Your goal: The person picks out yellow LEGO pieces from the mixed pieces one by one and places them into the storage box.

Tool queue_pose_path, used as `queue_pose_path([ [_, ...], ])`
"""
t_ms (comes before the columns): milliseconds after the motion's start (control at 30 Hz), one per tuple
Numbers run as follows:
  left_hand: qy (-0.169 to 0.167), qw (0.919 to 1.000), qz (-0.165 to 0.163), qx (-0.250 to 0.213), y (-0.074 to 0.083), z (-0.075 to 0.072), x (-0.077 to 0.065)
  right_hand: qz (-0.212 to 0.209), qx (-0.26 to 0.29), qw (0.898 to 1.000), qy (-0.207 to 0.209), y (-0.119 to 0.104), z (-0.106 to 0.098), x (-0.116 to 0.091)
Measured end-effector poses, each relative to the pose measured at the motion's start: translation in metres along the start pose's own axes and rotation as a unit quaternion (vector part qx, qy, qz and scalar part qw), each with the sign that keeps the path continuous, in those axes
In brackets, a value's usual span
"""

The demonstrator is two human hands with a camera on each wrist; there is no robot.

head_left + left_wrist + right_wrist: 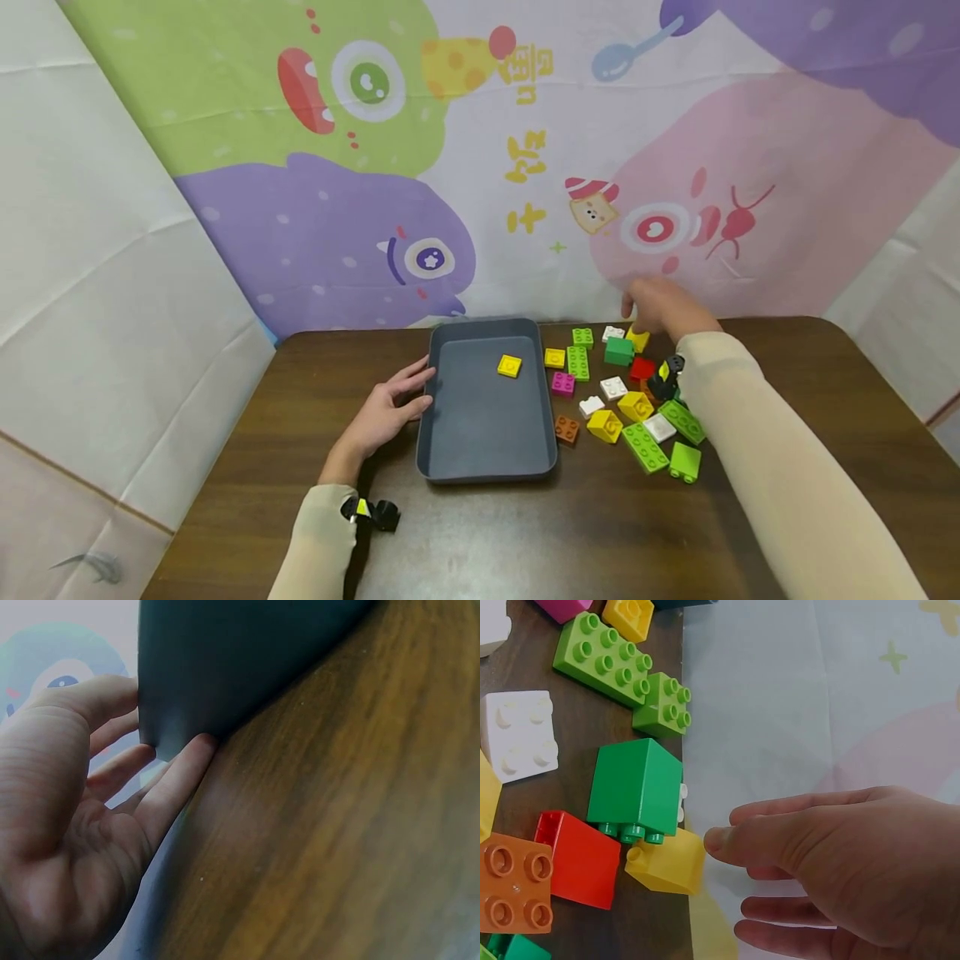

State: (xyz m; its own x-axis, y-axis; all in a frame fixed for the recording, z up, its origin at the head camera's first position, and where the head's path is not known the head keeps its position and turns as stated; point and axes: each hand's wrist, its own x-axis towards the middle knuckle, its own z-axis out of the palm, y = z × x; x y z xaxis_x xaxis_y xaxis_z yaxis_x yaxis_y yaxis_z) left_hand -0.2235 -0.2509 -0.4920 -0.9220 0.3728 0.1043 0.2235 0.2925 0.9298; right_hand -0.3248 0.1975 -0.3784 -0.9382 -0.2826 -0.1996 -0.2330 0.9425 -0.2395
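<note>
My left hand [381,417] rests against the left wall of a dark grey tray [487,454], fingers fairly straight. In the left wrist view, its fingertips [201,746] touch the tray's side near the table. One flat yellow brick [509,367] lies inside the tray. At the table's back edge, my right hand [663,310] hovers beside a yellow brick [673,862] with its fingers loosely extended and nothing held. The thumb tip is close to that brick; whether they touch I cannot tell. A tall green brick [634,784] lies on its side next to the yellow one.
Right of the tray, loose bricks are scattered: light green [645,447], white [613,388], magenta [563,383], brown [567,430], red [642,368] and yellow [604,427]. A printed cloth [525,275] hangs behind the wooden table [510,542].
</note>
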Motion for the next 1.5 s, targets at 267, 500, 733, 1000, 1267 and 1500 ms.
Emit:
queue_pose_path([
  [267,0.003,1.0000,-0.006,-0.003,0.000,0.001,-0.002,-0.011,0.006,1.000,-0.001,0.004,0.009,0.001],
  [500,0.005,0.9999,-0.013,0.000,-0.002,0.002,0.000,-0.015,0.009,1.000,-0.001,0.006,0.014,-0.004],
  [733,0.003,0.9999,-0.012,0.000,-0.002,0.003,0.001,-0.019,0.008,1.000,0.000,0.009,0.019,-0.004],
  [1000,0.002,0.9999,-0.013,0.004,-0.001,0.002,0.001,-0.013,0.007,1.000,0.000,0.013,0.028,-0.002],
  [1267,0.003,0.9999,-0.014,0.005,0.000,0.001,0.001,-0.006,0.029,1.000,-0.005,0.015,0.038,0.001],
  [1500,0.003,0.9999,-0.011,0.005,0.001,0.000,0.001,-0.002,0.035,0.999,-0.005,0.017,0.043,0.005],
])
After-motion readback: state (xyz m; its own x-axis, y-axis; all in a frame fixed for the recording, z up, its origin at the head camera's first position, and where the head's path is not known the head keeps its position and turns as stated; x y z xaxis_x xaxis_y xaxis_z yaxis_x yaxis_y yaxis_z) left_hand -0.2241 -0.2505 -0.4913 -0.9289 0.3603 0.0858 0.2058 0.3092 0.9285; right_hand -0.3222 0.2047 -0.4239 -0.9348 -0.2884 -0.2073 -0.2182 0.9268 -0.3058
